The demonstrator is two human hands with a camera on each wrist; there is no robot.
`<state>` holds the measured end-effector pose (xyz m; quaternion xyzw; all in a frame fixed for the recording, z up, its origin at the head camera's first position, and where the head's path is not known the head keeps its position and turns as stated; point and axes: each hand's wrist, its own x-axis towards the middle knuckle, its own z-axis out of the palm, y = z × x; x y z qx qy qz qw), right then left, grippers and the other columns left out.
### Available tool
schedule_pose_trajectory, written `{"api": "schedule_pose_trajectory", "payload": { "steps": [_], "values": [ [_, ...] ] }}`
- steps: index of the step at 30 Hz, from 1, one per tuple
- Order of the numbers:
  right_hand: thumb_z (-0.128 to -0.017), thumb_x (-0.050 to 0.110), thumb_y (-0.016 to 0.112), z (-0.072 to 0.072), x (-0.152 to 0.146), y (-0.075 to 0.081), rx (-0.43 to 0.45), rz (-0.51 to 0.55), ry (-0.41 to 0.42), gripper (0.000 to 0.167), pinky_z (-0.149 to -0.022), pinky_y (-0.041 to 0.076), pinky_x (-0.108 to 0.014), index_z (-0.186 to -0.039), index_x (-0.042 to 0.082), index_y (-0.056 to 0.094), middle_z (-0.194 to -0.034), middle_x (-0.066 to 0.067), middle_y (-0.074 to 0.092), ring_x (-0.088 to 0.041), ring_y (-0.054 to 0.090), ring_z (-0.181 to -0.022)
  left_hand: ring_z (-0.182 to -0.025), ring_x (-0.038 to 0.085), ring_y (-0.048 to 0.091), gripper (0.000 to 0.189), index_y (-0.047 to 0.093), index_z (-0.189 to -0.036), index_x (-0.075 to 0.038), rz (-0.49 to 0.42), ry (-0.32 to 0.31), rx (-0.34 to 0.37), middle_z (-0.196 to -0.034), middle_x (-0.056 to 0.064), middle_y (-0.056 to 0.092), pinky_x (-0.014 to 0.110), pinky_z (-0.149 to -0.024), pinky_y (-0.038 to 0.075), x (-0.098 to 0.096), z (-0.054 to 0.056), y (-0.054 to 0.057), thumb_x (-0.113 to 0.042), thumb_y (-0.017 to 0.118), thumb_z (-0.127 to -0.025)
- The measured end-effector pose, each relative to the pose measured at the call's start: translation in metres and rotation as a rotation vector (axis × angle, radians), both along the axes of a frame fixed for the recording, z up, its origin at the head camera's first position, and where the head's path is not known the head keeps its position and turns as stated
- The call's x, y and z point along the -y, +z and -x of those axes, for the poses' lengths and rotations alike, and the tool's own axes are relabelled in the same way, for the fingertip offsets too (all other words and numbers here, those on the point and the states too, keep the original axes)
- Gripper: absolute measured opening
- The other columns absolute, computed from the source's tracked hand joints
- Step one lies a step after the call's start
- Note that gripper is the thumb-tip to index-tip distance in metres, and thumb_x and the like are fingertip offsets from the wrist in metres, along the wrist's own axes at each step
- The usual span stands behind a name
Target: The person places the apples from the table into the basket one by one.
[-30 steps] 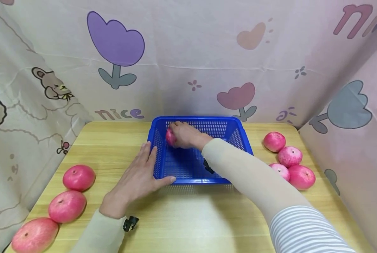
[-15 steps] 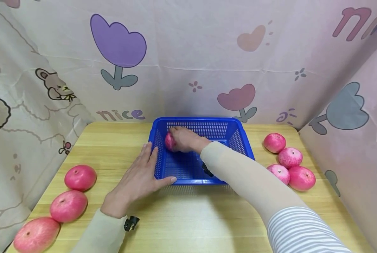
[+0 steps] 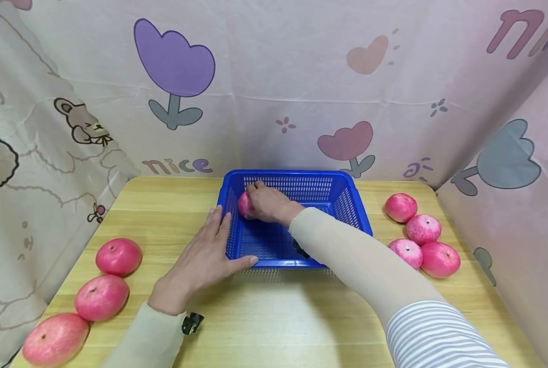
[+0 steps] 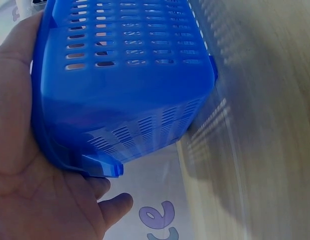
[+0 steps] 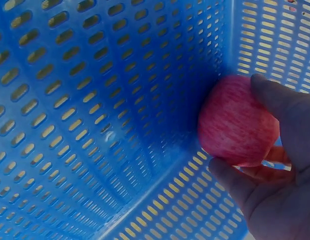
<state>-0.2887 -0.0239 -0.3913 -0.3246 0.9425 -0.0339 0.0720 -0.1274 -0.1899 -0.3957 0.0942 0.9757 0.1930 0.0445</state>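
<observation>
Background: pale pinkish fabric (image 3: 265, 66) printed with tulips, hearts and the word "nice" fills the upper part of the head view and both sides.
Underneath: light wood-grain surface (image 3: 274, 317) across the lower half.
Centre: rectangular blue plastic basket (image 3: 278, 263) with slotted walls, at the surface's far edge.
Left of centre: left hand (image 3: 198, 260) with fingers straight and spread against the basket's left side, thumb reaching over its near rim.
Inside the basket: right hand (image 3: 271, 204) with fingers and thumb curled around a round, streaked red-pink apple (image 5: 237, 120).
Gripped fruit: at the basket's far left corner, right of centre in the right wrist view; contact with the bottom cannot be told.
Lower left: three loose pink-red apples (image 3: 101, 298) in a slanting row, the lower two just about touching.
Right side: four loose pink apples (image 3: 441, 259) clustered together.
Clothing: cream sleeves (image 3: 142, 340), the right one meeting grey-and-white striped cloth (image 3: 439, 337).
</observation>
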Motion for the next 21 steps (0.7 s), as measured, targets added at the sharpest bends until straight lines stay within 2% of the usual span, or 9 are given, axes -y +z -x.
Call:
{"api": "schedule_pose_trajectory", "payload": {
  "steps": [7, 15, 21],
  "values": [
    [-0.100, 0.050, 0.069, -0.0002, -0.0022, 0.0004, 0.012, -0.015, 0.006, 0.086, -0.115, 0.049, -0.047, -0.163, 0.003, 0.034, -0.153, -0.022, 0.050, -0.034, 0.057, -0.138, -0.165, 0.037, -0.003, 0.135, 0.009, -0.170, -0.005, 0.000, -0.002, -0.004, -0.178, 0.015, -0.010, 0.064, -0.127, 0.020, -0.0002, 0.0003, 0.0008, -0.098, 0.047, -0.079],
    [-0.102, 0.046, 0.069, -0.0012, -0.0022, 0.0006, 0.007, -0.026, 0.023, 0.082, -0.118, 0.047, -0.048, -0.165, 0.007, 0.033, -0.159, -0.023, 0.046, -0.036, 0.054, -0.142, -0.165, 0.038, -0.002, 0.137, 0.009, -0.170, -0.005, 0.012, 0.002, 0.004, -0.178, 0.015, -0.010, 0.064, -0.127, 0.020, 0.0003, 0.0007, 0.0019, -0.100, 0.045, -0.078],
    [-0.101, 0.046, 0.071, -0.0016, -0.0027, -0.0016, 0.004, -0.022, 0.013, 0.082, -0.116, 0.049, -0.047, -0.163, 0.006, 0.035, -0.155, -0.023, 0.051, -0.035, 0.058, -0.138, -0.165, 0.037, -0.003, 0.136, 0.009, -0.170, -0.005, 0.005, -0.002, 0.000, -0.178, 0.016, -0.009, 0.063, -0.128, 0.020, 0.0000, -0.0003, 0.0012, -0.099, 0.045, -0.079]
  ]
}}
